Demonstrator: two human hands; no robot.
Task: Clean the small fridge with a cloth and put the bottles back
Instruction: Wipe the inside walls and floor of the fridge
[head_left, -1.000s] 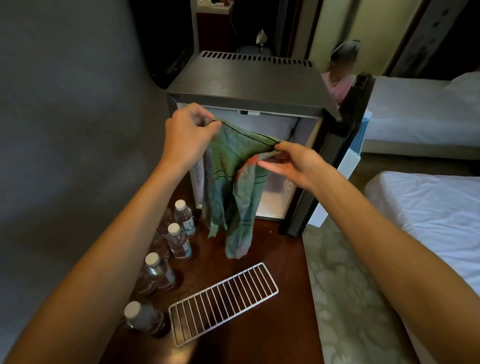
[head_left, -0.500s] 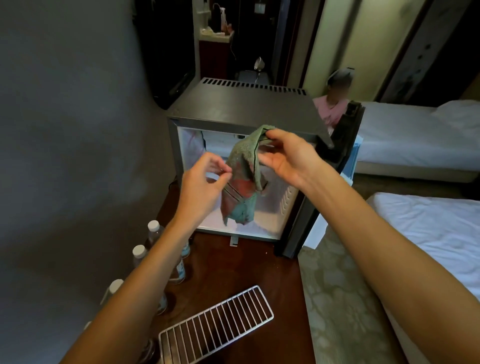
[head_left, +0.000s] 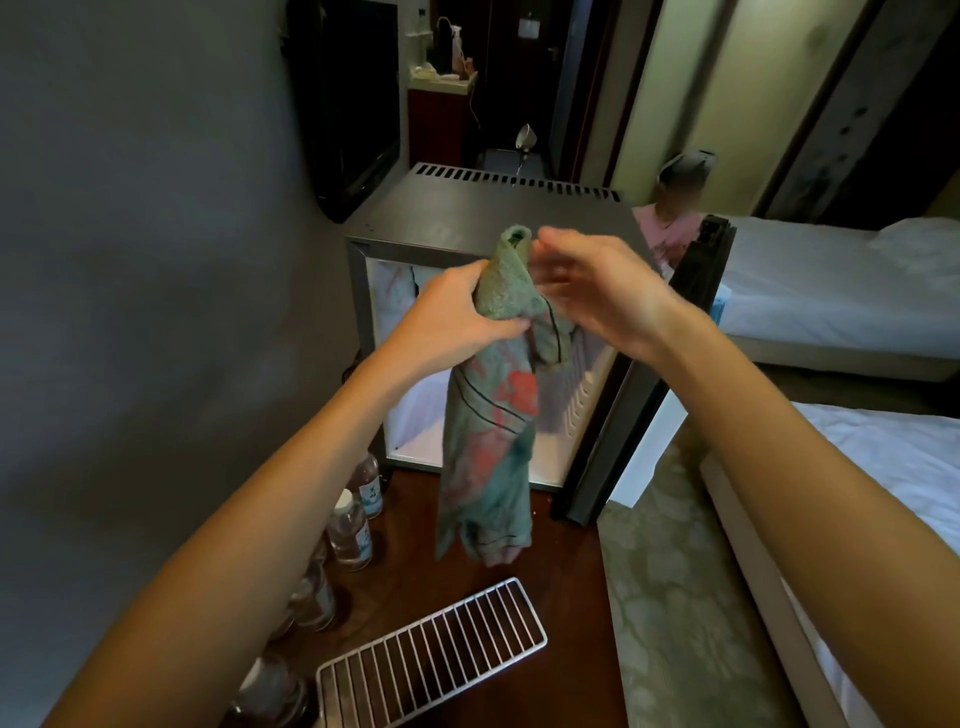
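Hotel bedroom, twin beds (head_left: 852, 291), minibar fridge (head_left: 498, 218), patterned carpet (head_left: 675, 597)

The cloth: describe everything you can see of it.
The cloth is a green, towel-like fabric with red-pink patches and thin dark lines. It is bunched into a long roll and hangs upright in front of the open fridge. The left hand grips it near the top, where a folded end sticks up. The right hand, blurred, is close beside that end; whether it touches is unclear.
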